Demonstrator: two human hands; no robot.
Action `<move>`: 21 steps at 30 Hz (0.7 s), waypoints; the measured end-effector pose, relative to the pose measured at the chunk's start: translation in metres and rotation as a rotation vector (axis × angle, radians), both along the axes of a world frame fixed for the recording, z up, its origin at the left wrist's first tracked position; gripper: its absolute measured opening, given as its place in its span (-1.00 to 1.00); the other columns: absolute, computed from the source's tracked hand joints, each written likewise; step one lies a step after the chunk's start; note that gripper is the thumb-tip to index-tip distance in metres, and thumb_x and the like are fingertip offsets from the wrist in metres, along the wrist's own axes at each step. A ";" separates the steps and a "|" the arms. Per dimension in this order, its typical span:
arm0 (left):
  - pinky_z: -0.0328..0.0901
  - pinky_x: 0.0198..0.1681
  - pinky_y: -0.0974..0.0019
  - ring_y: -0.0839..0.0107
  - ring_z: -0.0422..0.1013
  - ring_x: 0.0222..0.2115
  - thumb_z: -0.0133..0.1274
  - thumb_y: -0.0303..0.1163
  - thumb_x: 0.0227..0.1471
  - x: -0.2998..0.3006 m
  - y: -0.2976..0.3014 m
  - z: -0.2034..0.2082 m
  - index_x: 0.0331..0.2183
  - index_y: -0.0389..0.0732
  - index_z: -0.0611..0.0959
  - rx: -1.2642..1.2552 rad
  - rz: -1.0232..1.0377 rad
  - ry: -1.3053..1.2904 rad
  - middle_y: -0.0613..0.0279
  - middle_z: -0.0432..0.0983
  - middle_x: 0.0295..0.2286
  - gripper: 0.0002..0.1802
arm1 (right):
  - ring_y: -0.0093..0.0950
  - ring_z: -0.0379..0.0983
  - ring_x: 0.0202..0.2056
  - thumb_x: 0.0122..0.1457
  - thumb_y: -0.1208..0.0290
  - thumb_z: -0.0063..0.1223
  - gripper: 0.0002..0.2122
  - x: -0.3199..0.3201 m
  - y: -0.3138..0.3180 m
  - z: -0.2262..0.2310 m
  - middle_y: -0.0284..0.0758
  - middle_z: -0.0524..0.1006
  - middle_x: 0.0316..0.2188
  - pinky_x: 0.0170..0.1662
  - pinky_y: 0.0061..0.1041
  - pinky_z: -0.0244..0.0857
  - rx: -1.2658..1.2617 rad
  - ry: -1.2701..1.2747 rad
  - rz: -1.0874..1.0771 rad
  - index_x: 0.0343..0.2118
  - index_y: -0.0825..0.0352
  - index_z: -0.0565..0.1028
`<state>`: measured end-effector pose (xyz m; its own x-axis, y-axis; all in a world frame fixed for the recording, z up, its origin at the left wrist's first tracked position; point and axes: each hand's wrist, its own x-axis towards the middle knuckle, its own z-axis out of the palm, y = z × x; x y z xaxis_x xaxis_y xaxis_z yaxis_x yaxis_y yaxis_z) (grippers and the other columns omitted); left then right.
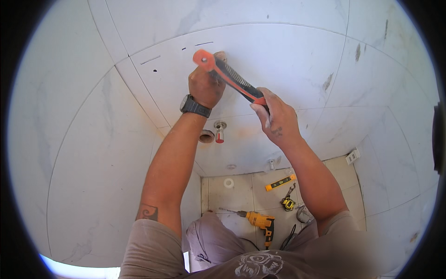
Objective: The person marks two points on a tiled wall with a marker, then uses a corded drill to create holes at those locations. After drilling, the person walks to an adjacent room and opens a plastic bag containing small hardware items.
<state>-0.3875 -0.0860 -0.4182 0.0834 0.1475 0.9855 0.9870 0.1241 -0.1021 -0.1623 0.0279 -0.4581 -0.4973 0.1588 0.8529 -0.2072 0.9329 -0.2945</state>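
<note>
My right hand (278, 116) grips the lower end of an orange-and-black hand tool (237, 83) with a ribbed or coiled strip along its length. Its wide orange end, which has a small hole through it, lies across my left hand (206, 88). That hand is closed against the white tiled wall (278, 60), a black watch (195, 106) on its wrist. Whatever its fingers pinch is hidden behind them and the tool. Dark marker lines (203, 43) and a small dark hole (154, 70) show on the tile to the left.
Below my hands, a red-handled valve (219, 132) and a round pipe opening (206, 136) come out of the wall. On the floor lie a yellow drill (261, 221), a tape measure (287, 203), a spirit level (280, 182) and a white ring (228, 182).
</note>
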 end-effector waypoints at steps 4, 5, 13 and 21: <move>0.53 -0.17 0.17 0.11 0.63 -0.23 0.20 -0.61 0.01 -0.001 -0.003 0.003 -0.08 -0.21 0.70 -0.032 0.106 0.024 0.04 0.68 -0.18 -0.63 | -0.25 0.60 -0.41 0.24 0.31 0.28 -0.57 -0.003 -0.001 0.003 -0.27 0.64 -0.32 -0.40 -0.33 0.47 0.148 0.327 0.174 0.11 0.33 0.44; 0.53 -0.15 0.18 0.11 0.64 -0.22 0.20 -0.61 0.02 0.002 -0.004 0.003 -0.08 -0.21 0.70 -0.054 0.164 0.024 0.03 0.69 -0.17 -0.64 | -0.25 0.60 -0.41 0.23 0.32 0.28 -0.56 -0.004 -0.001 0.005 -0.28 0.64 -0.33 -0.40 -0.33 0.47 0.080 0.178 0.081 0.11 0.33 0.43; 0.56 -0.18 0.20 0.10 0.67 -0.23 0.11 -0.54 0.22 0.025 0.000 0.007 -0.06 -0.15 0.59 0.041 -0.009 -0.184 0.07 0.71 -0.20 -0.76 | -0.33 0.58 -0.42 0.17 0.36 0.34 -0.52 0.024 -0.017 -0.020 -0.35 0.64 -0.37 -0.37 -0.37 0.46 0.115 0.028 0.120 0.12 0.31 0.43; 0.56 -0.18 0.19 0.11 0.66 -0.23 0.16 -0.57 0.14 0.012 0.005 0.007 -0.08 -0.16 0.61 0.072 -0.003 -0.045 0.09 0.71 -0.17 -0.71 | -0.30 0.59 -0.43 0.18 0.42 0.32 -0.52 0.027 -0.013 -0.029 -0.30 0.63 -0.39 -0.40 -0.39 0.44 0.013 -0.010 0.083 0.14 0.34 0.42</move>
